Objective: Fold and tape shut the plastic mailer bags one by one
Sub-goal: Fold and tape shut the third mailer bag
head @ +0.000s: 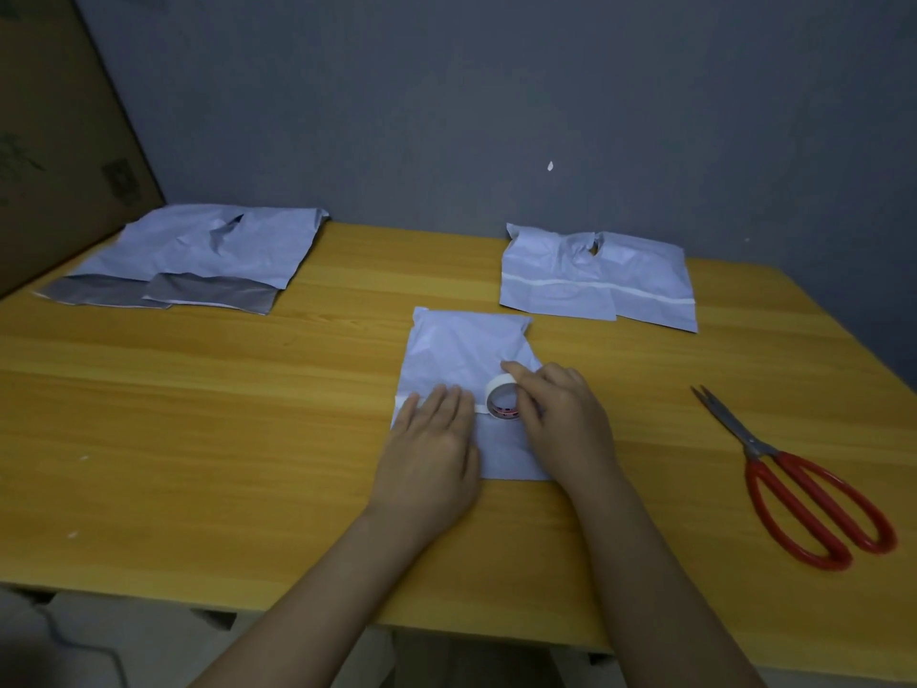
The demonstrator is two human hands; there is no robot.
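Wooden table [198, 414] against grey wall [446, 91]

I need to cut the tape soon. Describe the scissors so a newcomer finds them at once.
Look at the yellow wooden table, then its right edge, right of the mailer bag under the hands. The scissors lie there alone, blades pointing away; their red handles are the table's only red thing.

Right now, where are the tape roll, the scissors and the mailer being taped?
tape roll [502, 400]: head view, on its white outer band.
scissors [814, 508]: head view, on a red handle loop.
mailer being taped [461, 350]: head view, on its bare upper face.
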